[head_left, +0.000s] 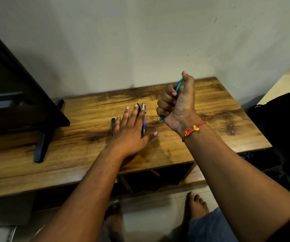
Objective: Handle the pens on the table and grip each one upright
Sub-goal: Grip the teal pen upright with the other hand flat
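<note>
My right hand point(177, 103) grips a teal pen point(178, 86) in its fist above the wooden table point(210, 110). The pen stands nearly upright, tip down near the tabletop, top end leaning away under my thumb. My left hand point(132, 128) lies flat with straight, spread fingers over the pens on the table. A blue pen with a silver top point(143, 123) shows beside my index finger. A black pen point(138, 109) pokes out past my middle finger, and another black pen point(113, 125) lies just left of my little finger.
A black monitor point(15, 95) on a dark stand point(41, 145) fills the table's left side. The wall runs close behind the table. A dark bag point(280, 119) sits off the right edge. My bare feet point(195, 205) stand on the tiled floor below.
</note>
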